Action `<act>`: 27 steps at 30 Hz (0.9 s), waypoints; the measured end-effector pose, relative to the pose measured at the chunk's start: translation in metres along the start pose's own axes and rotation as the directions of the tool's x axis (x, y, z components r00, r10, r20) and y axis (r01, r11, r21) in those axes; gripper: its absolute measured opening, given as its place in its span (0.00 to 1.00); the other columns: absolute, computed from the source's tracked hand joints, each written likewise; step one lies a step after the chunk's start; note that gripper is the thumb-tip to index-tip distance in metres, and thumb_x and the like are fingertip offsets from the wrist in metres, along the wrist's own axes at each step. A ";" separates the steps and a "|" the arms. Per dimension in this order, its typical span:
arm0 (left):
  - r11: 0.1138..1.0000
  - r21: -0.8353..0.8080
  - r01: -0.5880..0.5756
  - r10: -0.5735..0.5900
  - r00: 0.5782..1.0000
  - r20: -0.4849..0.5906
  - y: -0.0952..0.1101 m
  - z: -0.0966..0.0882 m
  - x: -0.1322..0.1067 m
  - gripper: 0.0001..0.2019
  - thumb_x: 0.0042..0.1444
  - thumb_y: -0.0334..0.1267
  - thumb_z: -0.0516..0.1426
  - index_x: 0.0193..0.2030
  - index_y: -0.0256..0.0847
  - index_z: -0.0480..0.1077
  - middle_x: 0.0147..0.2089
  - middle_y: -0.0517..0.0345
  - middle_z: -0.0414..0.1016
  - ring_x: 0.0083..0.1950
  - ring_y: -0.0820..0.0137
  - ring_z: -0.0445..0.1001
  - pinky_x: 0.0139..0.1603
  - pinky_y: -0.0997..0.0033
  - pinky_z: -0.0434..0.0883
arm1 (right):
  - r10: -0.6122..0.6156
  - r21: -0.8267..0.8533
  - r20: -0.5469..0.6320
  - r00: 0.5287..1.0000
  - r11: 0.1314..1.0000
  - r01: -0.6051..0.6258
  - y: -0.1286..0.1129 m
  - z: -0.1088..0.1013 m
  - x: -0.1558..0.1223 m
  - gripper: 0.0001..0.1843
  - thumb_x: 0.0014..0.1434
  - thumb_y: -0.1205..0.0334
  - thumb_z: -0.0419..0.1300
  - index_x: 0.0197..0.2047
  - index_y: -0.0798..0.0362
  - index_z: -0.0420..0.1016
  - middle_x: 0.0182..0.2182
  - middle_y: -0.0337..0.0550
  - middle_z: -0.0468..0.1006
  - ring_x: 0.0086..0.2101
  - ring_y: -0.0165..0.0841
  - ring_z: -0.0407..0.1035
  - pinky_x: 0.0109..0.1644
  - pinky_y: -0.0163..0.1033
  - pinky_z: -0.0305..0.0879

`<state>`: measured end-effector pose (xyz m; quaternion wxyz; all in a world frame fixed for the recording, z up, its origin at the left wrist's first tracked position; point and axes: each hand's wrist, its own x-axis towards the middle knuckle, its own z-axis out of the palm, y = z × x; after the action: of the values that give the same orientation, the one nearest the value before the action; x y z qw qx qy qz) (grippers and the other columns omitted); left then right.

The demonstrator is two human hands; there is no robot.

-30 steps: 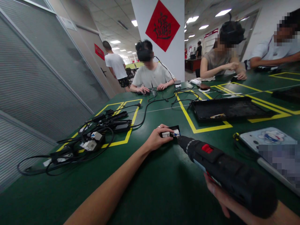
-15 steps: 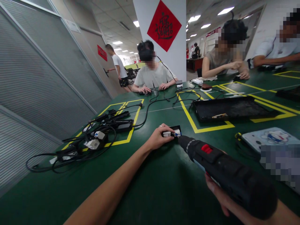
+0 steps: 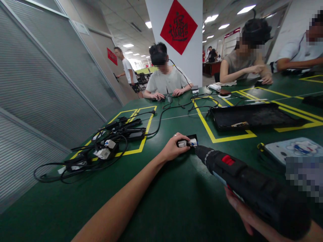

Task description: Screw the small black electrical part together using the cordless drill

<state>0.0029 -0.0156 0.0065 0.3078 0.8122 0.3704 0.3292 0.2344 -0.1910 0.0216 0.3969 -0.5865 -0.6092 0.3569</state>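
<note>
A black cordless drill (image 3: pixel 242 181) reaches in from the lower right, its chuck towards the middle of the table. Wrapped round its grip is my right hand (image 3: pixel 238 203), partly hidden beneath the drill body. The tip of the drill meets a small white-and-black part (image 3: pixel 193 140) lying on the green table (image 3: pixel 161 188). My left hand (image 3: pixel 175 146), with a ring on one finger, grips this part from the left between thumb and fingers. The exact contact between bit and part is too small to make out.
A tangle of black cables and adapters (image 3: pixel 108 148) lies left. A shallow black tray (image 3: pixel 254 117) sits at the back right, inside yellow tape. A patterned case (image 3: pixel 297 149) is at the right edge. Several people sit across the table; one person (image 3: pixel 128 69) stands by a door.
The whole view has shifted slightly, moving the scene a little to the right. Both hands keep their holds, and the drill stays against the small part.
</note>
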 end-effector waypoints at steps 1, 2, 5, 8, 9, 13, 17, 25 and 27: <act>1.000 0.007 -0.002 0.002 1.000 -0.003 -0.001 0.000 0.000 0.14 0.48 0.36 0.61 0.43 0.41 0.71 0.42 0.55 0.67 0.43 0.67 0.68 0.46 0.66 0.66 | -0.005 0.001 -0.012 1.000 1.000 0.005 0.006 0.003 0.000 0.21 0.46 0.61 0.60 0.47 0.45 0.72 0.23 0.39 0.72 0.27 0.40 0.72 0.27 0.38 0.74; 1.000 0.012 -0.004 0.004 1.000 -0.008 -0.002 0.001 0.000 0.13 0.48 0.36 0.62 0.42 0.40 0.72 0.41 0.55 0.67 0.43 0.67 0.68 0.46 0.66 0.66 | -0.005 0.002 -0.018 1.000 1.000 0.005 0.010 0.005 0.001 0.20 0.46 0.61 0.59 0.46 0.45 0.72 0.23 0.39 0.72 0.27 0.40 0.72 0.27 0.39 0.74; 1.000 0.011 -0.002 0.002 1.000 -0.015 -0.003 0.001 0.000 0.13 0.47 0.36 0.62 0.41 0.41 0.72 0.42 0.55 0.67 0.43 0.67 0.68 0.46 0.66 0.66 | -0.007 0.014 0.006 1.000 1.000 0.007 0.016 0.003 0.003 0.19 0.45 0.63 0.60 0.43 0.43 0.74 0.24 0.40 0.72 0.29 0.42 0.72 0.29 0.39 0.74; 1.000 -0.008 0.000 0.000 1.000 -0.002 -0.004 0.001 0.001 0.13 0.47 0.36 0.62 0.41 0.41 0.72 0.43 0.54 0.67 0.43 0.67 0.68 0.47 0.66 0.66 | -0.030 0.047 0.063 0.998 0.999 0.027 0.009 -0.005 0.007 0.20 0.44 0.63 0.60 0.43 0.42 0.74 0.28 0.39 0.74 0.32 0.42 0.72 0.33 0.39 0.75; 1.000 -0.016 0.001 -0.001 1.000 0.002 -0.004 0.000 0.001 0.13 0.47 0.36 0.62 0.41 0.40 0.72 0.43 0.54 0.67 0.44 0.67 0.68 0.47 0.66 0.66 | -0.035 0.057 0.068 0.997 0.998 0.031 0.004 -0.008 0.008 0.21 0.43 0.63 0.60 0.44 0.42 0.74 0.30 0.39 0.75 0.33 0.42 0.72 0.35 0.39 0.75; 0.999 -0.045 0.016 -0.015 1.000 0.015 -0.004 -0.001 0.001 0.12 0.48 0.36 0.62 0.41 0.40 0.73 0.45 0.53 0.67 0.46 0.66 0.68 0.48 0.65 0.66 | -0.029 0.032 0.062 0.998 0.999 0.027 -0.022 -0.018 0.006 0.20 0.44 0.62 0.60 0.44 0.46 0.74 0.33 0.41 0.75 0.39 0.43 0.71 0.41 0.40 0.74; 0.996 -0.080 0.030 -0.029 0.999 0.016 -0.007 -0.002 0.001 0.12 0.48 0.36 0.62 0.41 0.41 0.73 0.46 0.53 0.67 0.47 0.66 0.68 0.50 0.64 0.65 | -0.036 0.003 0.070 0.997 0.999 0.036 -0.041 -0.023 -0.002 0.22 0.45 0.61 0.62 0.46 0.47 0.73 0.36 0.42 0.75 0.43 0.45 0.69 0.43 0.42 0.73; 0.983 -0.175 0.059 -0.053 0.998 0.044 -0.010 -0.003 0.001 0.12 0.48 0.34 0.62 0.41 0.41 0.74 0.50 0.52 0.66 0.54 0.63 0.65 0.56 0.61 0.61 | -0.089 -0.031 0.039 0.995 0.995 0.090 -0.050 -0.024 -0.007 0.22 0.48 0.65 0.61 0.49 0.46 0.71 0.44 0.42 0.72 0.50 0.47 0.63 0.52 0.46 0.68; 0.979 -0.194 0.063 -0.054 0.997 0.052 -0.011 -0.003 0.002 0.12 0.48 0.34 0.62 0.41 0.41 0.74 0.51 0.52 0.66 0.54 0.63 0.65 0.57 0.61 0.60 | -0.103 -0.061 0.042 0.994 0.993 0.106 -0.045 -0.026 -0.010 0.22 0.47 0.64 0.63 0.48 0.44 0.71 0.43 0.41 0.72 0.49 0.47 0.64 0.51 0.48 0.68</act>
<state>-0.0030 -0.0073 0.0004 0.4042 0.7743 0.3526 0.3359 0.2390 -0.2046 0.0726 0.3844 -0.5589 -0.6577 0.3276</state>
